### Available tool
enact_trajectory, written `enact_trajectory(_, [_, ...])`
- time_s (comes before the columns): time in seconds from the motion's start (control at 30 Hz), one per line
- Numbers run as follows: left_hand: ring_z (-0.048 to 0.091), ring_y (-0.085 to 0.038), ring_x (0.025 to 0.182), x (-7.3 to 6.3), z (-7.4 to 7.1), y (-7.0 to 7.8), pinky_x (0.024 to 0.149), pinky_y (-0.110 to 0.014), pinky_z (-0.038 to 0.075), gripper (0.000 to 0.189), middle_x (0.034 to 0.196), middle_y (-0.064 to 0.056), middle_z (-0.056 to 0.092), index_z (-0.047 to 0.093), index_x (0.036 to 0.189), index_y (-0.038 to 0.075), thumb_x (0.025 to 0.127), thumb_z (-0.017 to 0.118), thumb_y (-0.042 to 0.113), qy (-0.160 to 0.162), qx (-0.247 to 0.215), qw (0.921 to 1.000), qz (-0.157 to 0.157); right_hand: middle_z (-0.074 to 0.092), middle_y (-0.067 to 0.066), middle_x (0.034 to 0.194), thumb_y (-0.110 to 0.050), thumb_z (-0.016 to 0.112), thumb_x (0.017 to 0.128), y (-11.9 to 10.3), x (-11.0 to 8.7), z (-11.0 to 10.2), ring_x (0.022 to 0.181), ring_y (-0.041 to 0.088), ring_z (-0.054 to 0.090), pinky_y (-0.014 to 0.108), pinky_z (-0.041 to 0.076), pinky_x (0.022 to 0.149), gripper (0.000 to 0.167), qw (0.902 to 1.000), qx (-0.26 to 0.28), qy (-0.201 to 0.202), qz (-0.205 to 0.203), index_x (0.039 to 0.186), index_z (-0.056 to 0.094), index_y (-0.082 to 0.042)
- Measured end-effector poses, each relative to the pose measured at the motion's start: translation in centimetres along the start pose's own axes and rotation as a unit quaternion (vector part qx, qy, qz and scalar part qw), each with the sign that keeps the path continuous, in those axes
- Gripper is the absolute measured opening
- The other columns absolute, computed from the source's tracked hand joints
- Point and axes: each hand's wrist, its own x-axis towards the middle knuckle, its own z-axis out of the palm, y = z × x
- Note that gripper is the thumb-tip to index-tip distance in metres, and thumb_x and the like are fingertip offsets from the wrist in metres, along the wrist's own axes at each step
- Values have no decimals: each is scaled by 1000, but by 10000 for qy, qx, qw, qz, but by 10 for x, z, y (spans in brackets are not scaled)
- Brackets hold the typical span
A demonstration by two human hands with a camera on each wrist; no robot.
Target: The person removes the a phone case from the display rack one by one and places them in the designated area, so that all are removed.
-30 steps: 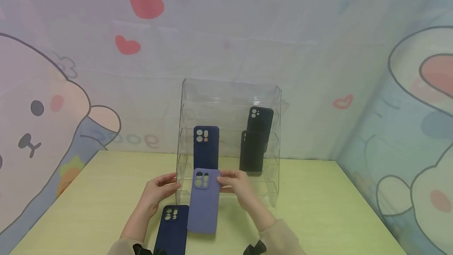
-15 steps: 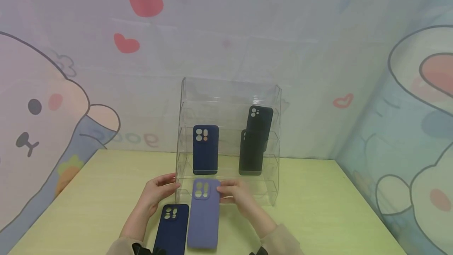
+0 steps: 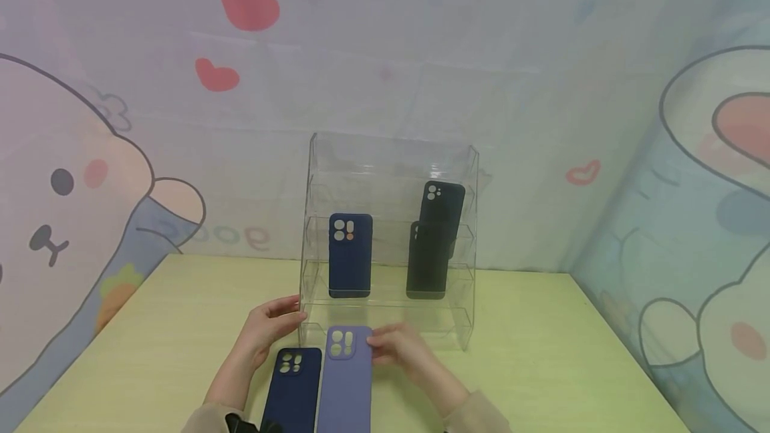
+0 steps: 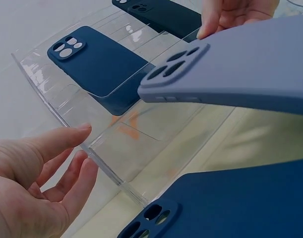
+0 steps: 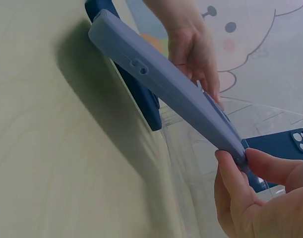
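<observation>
My right hand (image 3: 402,351) pinches a lavender phone case (image 3: 347,379) near its upper right corner, thumb on one face and fingers on the other. In the right wrist view the case slants above the tabletop and throws a shadow there. A clear acrylic tiered rack (image 3: 385,152) stands just beyond it. The left hand (image 3: 271,326) holds the rack's left side edge low down, between thumb (image 4: 67,139) and fingers. A navy phone case (image 3: 293,383) lies in front of the rack, left of the lavender one. Another navy case (image 3: 350,256) stands in a lower tier at the left.
Two black phone cases stand on the rack's right side, the front black case (image 3: 428,262) overlapping the higher black case (image 3: 444,206). The pale yellow table (image 3: 541,353) runs back to a printed cloth backdrop (image 3: 517,105) with hearts and cartoon animals.
My right hand has drawn the lavender case down and toward me, away from the front of the rack and the navy case on it. The left hand has stayed at the rack's edge.
</observation>
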Motion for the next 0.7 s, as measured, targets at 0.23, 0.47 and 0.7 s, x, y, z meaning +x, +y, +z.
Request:
enact_trajectory(0.23, [65, -5, 91, 0, 0, -1, 88, -24, 58, 55, 128, -20, 57, 49, 139, -6, 89, 70, 8, -16, 18, 10000, 8, 69, 0, 71, 0, 63, 85, 9, -3, 5, 63, 8, 65, 23, 62, 65, 32, 9999, -132, -74, 69, 108, 60, 22])
enact_trajectory(0.47, [66, -9, 96, 1, 1, -2, 89, -25, 58, 55, 131, -22, 55, 50, 138, -7, 88, 70, 6, -80, 15, 10000, 12, 67, 3, 73, 2, 63, 86, 14, -8, 10, 62, 8, 63, 25, 62, 64, 30, 9988, -426, 112, 235, 107, 59, 23])
enact_trajectory(0.7, [65, -9, 96, 0, 0, -2, 86, -23, 59, 55, 130, -25, 55, 49, 137, -9, 87, 70, 1, -60, -30, 10000, 42, 66, 6, 77, 3, 62, 87, 16, -8, 12, 64, 9, 62, 25, 62, 64, 27, 9976, -642, 133, 220, 106, 58, 21])
